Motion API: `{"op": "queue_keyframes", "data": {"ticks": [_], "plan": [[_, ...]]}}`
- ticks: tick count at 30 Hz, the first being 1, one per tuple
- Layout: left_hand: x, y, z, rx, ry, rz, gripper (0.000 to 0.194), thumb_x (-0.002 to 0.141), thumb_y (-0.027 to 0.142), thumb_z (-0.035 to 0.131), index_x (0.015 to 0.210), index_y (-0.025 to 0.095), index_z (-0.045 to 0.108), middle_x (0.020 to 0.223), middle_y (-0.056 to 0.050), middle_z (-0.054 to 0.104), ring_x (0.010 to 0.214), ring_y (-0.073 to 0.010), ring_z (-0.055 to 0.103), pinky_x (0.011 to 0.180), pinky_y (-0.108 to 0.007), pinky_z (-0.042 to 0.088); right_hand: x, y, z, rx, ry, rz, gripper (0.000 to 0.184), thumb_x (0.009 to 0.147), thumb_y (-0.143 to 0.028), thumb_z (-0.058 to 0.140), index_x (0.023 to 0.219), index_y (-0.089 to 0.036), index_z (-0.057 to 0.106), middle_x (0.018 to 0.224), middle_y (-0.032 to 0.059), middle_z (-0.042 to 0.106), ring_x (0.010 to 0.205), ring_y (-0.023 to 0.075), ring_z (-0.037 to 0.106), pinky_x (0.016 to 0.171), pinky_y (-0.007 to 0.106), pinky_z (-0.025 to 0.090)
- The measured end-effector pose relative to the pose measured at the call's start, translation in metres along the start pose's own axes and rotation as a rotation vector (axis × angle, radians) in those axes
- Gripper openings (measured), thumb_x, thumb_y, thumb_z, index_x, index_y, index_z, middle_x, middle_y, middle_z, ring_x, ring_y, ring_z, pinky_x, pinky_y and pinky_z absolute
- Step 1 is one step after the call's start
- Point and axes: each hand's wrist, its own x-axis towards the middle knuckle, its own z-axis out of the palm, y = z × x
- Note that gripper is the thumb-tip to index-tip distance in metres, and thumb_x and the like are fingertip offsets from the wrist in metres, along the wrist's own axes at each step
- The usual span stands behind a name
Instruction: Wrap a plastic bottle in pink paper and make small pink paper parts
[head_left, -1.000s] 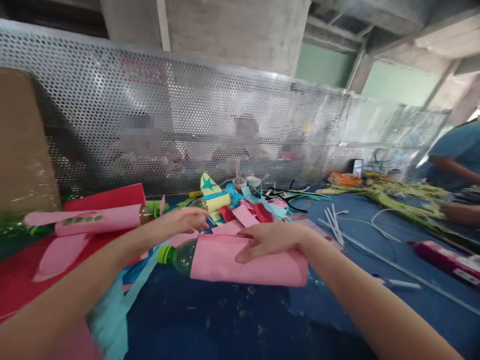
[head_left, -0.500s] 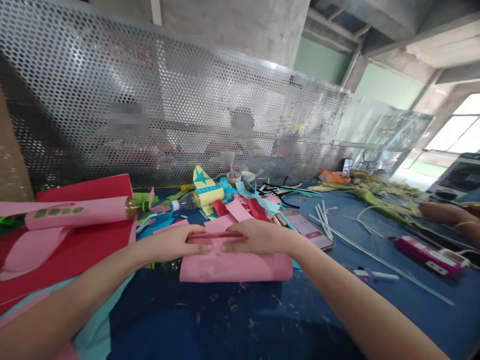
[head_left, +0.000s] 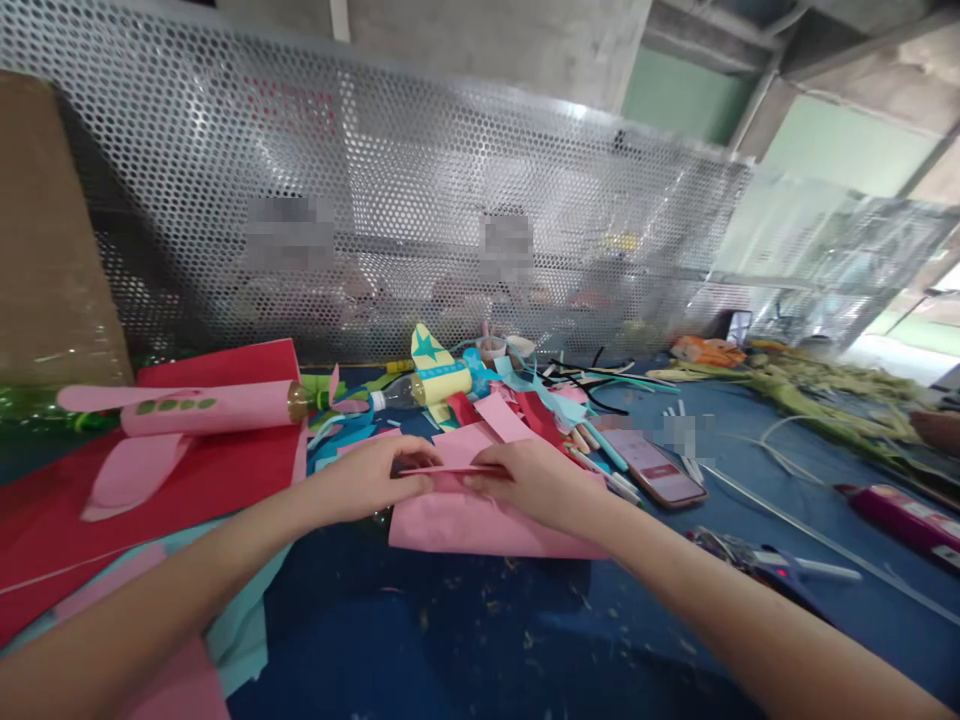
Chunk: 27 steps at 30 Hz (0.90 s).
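A pink sheet (head_left: 487, 528), bent round a dark see-through bottle (head_left: 382, 518), lies in front of me on the blue table. My left hand (head_left: 390, 478) pinches its upper edge between thumb and fingers. Close beside it, my right hand (head_left: 536, 482) grips the same edge from the other side. Most of the bottle is hidden under the sheet; only its left end shows. Behind my hands are loose pink strips (head_left: 502, 415) and red scraps (head_left: 540, 415). A bottle plane with yellow paper (head_left: 446, 382) and blue stars lies just beyond.
At left, a pink bottle plane (head_left: 225, 408) rests on red sheets (head_left: 255, 470). To the right are a phone (head_left: 652, 465), a glue gun (head_left: 784, 572), a magenta tool (head_left: 907, 520) and dry plant stalks (head_left: 795, 395). A perforated metal screen (head_left: 420, 200) stands behind.
The view has swung left, so things appear further right. Both hands still hold the pink sheet's edge, which now looks flatter and more spread between my fingers.
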Motion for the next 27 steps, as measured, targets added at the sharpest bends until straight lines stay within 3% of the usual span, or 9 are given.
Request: {"op": "queue_keyframes", "data": {"ticks": [3,8,15,23,27], "plan": [[-0.002,-0.001,-0.003,-0.074,0.006,0.029,0.023,0.076,0.036,0.057,0.092,0.022,0.066,0.099,-0.003,0.072,0.094,-0.0226,0.067,0.085,-0.032,0.051,-0.002,0.001,0.002,0.021,0.025,-0.005,0.024,0.092,-0.032,0.056,0.086,-0.018,0.076,0.078,0.0053,0.076,0.066,0.0186,0.066,0.053,0.026,0.036],[-0.005,-0.007,0.003,-0.14,0.087,0.038,0.018,0.076,0.034,0.059,0.085,0.021,0.067,0.091,-0.003,0.071,0.088,-0.0208,0.068,0.084,-0.032,0.052,-0.007,0.004,0.006,0.056,0.092,-0.045,0.023,0.091,-0.021,0.055,0.1,-0.023,0.076,0.096,0.0033,0.078,0.084,0.0202,0.071,0.072,0.027,0.05],[-0.013,-0.004,0.012,-0.158,0.199,0.082,0.018,0.078,0.033,0.062,0.088,0.02,0.068,0.094,-0.003,0.069,0.089,-0.0189,0.067,0.087,-0.033,0.052,-0.016,0.015,0.013,0.016,0.188,-0.216,0.028,0.09,-0.014,0.052,0.107,-0.019,0.073,0.1,0.006,0.077,0.091,0.022,0.071,0.081,0.033,0.055],[-0.019,-0.004,0.015,-0.077,0.25,0.249,0.01,0.083,0.027,0.062,0.077,0.021,0.068,0.086,-0.002,0.066,0.084,-0.0171,0.062,0.081,-0.031,0.048,-0.026,0.026,0.018,0.011,0.235,-0.5,0.033,0.099,-0.029,0.045,0.115,-0.014,0.068,0.109,0.0095,0.074,0.099,0.0214,0.069,0.09,0.034,0.056],[-0.023,-0.007,0.016,-0.054,0.258,0.311,0.014,0.086,0.031,0.063,0.079,0.021,0.071,0.088,-0.003,0.066,0.085,-0.0173,0.061,0.08,-0.03,0.048,-0.029,0.025,0.019,-0.022,0.278,-0.552,0.036,0.1,-0.036,0.042,0.114,-0.016,0.069,0.109,0.0083,0.074,0.099,0.0198,0.07,0.091,0.032,0.057]]}}
